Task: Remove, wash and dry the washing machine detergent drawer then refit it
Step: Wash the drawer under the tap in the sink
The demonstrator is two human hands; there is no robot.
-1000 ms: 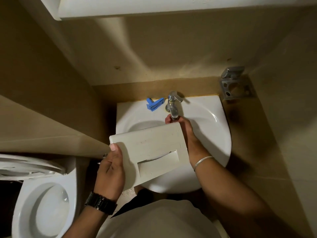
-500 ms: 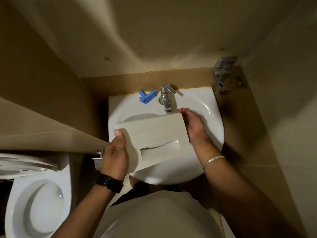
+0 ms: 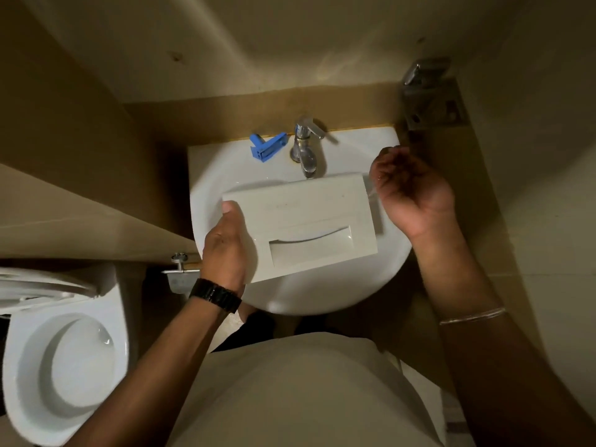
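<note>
The drawer (image 3: 300, 221) is held over the sink (image 3: 225, 169), its front panel facing up, long axis running left to right. The left hand (image 3: 225, 250) grips its left end; the right hand (image 3: 412, 188) hovers just right of it, fingers loosely curled, holding nothing.

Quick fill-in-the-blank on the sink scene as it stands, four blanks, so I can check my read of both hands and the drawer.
1. The detergent drawer is held over the sink by the ____ hand alone.
2. The right hand holds ____.
3. The blue part lies on the sink rim, to the ____ of the tap.
4. The left hand has a black ____ at its wrist.

Missing words: left; nothing; left; watch
</note>
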